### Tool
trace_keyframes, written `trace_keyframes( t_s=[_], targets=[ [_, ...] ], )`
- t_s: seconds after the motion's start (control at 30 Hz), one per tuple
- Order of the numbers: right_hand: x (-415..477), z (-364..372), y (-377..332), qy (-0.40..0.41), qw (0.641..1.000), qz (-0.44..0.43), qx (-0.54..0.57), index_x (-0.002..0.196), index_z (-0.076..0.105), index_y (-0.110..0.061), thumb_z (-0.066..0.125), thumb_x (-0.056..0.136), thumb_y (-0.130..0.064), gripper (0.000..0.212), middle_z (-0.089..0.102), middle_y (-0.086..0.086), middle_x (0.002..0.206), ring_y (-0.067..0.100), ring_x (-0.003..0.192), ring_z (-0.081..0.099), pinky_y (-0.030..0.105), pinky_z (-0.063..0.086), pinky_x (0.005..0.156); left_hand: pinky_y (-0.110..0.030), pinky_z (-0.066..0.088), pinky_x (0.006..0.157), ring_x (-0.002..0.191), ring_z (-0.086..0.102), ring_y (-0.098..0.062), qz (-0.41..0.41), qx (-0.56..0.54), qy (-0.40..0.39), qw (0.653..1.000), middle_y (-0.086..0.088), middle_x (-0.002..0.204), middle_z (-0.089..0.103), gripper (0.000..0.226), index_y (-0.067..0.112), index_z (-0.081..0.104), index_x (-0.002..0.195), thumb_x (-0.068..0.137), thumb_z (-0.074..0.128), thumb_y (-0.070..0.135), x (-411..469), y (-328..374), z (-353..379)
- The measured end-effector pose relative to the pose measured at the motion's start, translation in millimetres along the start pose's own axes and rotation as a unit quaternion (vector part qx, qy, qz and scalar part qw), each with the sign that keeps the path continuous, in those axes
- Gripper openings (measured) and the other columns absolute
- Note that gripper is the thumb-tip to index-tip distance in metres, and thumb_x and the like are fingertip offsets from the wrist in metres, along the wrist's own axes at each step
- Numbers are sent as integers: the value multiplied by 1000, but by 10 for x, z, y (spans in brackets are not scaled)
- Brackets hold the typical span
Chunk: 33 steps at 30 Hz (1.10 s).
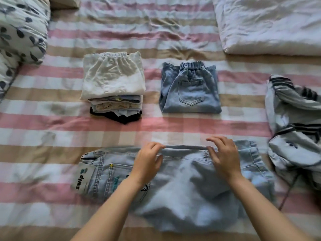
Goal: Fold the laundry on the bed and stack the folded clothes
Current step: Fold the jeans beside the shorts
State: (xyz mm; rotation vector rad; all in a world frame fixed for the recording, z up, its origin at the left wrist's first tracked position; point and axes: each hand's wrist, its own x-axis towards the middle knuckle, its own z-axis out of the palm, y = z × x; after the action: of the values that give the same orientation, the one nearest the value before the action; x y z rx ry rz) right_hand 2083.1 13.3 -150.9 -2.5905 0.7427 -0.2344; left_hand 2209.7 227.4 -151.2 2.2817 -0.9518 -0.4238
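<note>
Pinching the far folded edge of the pale jeans [182,188], the left hand [147,159] is seen with thumb and curled fingers closed on the cloth, while the right hand [224,157] takes the same edge a little further along. Its thumb appears tucked under the fold and its fingers are arched loosely above, though how firmly the cloth is held there cannot be told. The jeans are laid crosswise by the near edge of the bed [52,133], with the swip label [81,178] at their left end. The edge is probably held at two spread points so that the fold can be drawn taut and kept straight. Towards the middle of the bed a stack of folded clothes [112,80] is set, topped by a white piece, and just to its right, apart from it, a folded denim piece [190,91] lies alone. It may be kept separate as the base for a second pile of heavier items. By the right edge a striped garment [293,127] is left crumpled and unfolded, presumably within reach for a later turn. A floral pillow [19,32] is pushed into the far left corner and a white quilt [269,23] into the far right. The task is judged to be well advanced, with this fold unfinished and at least one garment not yet begun.
</note>
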Motion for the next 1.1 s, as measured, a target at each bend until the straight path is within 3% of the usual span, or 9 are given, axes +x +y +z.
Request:
trace_keyframes(
  t_s=[0.17,0.33,0.57,0.67,0.77,0.83,0.93,1.0,1.1],
  targets=[
    [-255,-239,562,-12,993,108,50,102,67,-5,66,80,-3,21,65,13,103,34,99,58,41,42,90,-30,41,90,105,56,-26,43,-53,-76,995,-9,109,62,26,5,62,110,85,56,3,453,779,651],
    [-443,-389,1152,-9,980,189,65,110,64,-2,64,77,3,33,62,14,112,32,108,55,36,37,98,-29,36,90,104,55,-29,83,-10,-106,991,-14,109,62,26,2,63,109,84,56,3,837,1295,1268],
    [-766,-314,1561,-7,923,369,112,126,53,-8,63,85,-30,48,54,13,123,28,116,50,33,37,96,-36,35,95,120,41,-26,71,145,-154,975,-2,132,46,38,19,49,124,87,54,28,1232,1766,2041],
    [-818,-311,1614,-19,905,402,138,112,60,-14,68,79,-39,42,62,7,109,25,105,56,33,42,85,-36,35,94,122,36,-25,75,160,-194,965,-1,132,44,39,20,54,120,83,62,27,1328,1817,2209],
    [-860,-392,1656,-23,907,383,175,76,57,-21,69,79,-39,22,59,-1,79,23,83,54,31,35,68,-34,34,90,116,41,-26,77,119,-202,969,-6,123,50,27,9,62,105,81,66,21,1344,1866,2214],
    [-940,-512,1692,3,910,380,167,61,38,-26,68,80,-39,37,42,-8,66,20,73,45,28,23,60,-29,37,81,99,51,-28,95,11,-202,975,-12,105,56,17,0,62,93,79,67,9,1333,1993,2203],
    [-1091,-649,1776,32,908,407,93,60,36,-25,62,81,-47,40,43,-9,65,18,68,44,31,19,56,-22,31,67,78,49,-20,138,-54,-217,965,-2,87,50,11,2,59,82,76,68,3,1348,2233,2269],
    [-1149,-667,1837,13,900,432,64,68,48,-25,57,83,-51,32,54,-6,72,20,76,53,31,27,54,-28,38,73,86,52,-25,151,-32,-251,956,-4,91,53,11,3,60,86,78,68,5,1349,2318,2422],
    [-1187,-579,1910,-26,892,447,60,100,61,-23,55,87,-47,28,62,-2,101,21,96,56,30,40,67,-37,37,90,109,46,-27,133,60,-262,954,-7,111,57,19,7,64,96,80,68,15,1329,2296,2626]
  ],
)
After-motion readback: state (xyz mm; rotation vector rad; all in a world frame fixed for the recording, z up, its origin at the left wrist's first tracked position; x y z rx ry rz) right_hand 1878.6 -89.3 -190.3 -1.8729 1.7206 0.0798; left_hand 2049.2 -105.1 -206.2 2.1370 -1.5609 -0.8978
